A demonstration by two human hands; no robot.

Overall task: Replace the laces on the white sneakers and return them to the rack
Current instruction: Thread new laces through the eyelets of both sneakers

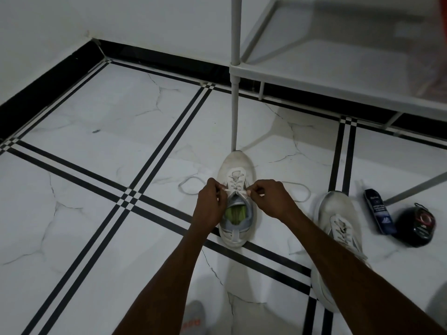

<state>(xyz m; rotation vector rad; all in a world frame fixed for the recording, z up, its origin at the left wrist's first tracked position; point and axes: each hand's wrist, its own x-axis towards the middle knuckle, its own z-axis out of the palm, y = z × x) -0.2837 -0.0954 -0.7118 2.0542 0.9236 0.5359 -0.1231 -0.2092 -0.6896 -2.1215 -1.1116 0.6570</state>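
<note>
Sneaker in hand: a white low-top mesh sneaker with a grey collar and a yellow-green insole [235, 201] stands upright on the white marble-look floor tiles with black stripes [96, 131], its toe just at the foot of the white metal shoe rack's post [234, 97].
Lace: a flat white cotton lace [235, 189] is threaded through most of the eyelets; its loose ends trail out on the floor to either side of the shoe.
Left hand: the left hand [210, 205] curls at the shoe's left side, its fingers pinching the lace at an upper eyelet.
Right hand: the right hand [272, 198] mirrors it on the other side — fingers pinching the lace end by the opposite eyelet.
Handling: the shoe looks light and soft-sided, likely to skid on the glossy tile if tugged, so I would steady it at the collar or heel; the lace is limp and thin, best taken near its tip.
Pointing: the long axis runs away from the person, toe toward the rack and wall, heel toward the person.
Second shoe: the other white sneaker, already laced [338, 228], lies just beside the right forearm, toe also pointing away.
Nearby: a dark blue cleaner tube [378, 211] and a round black polish tin [414, 224] rest on the floor under the rack's edge.
</note>
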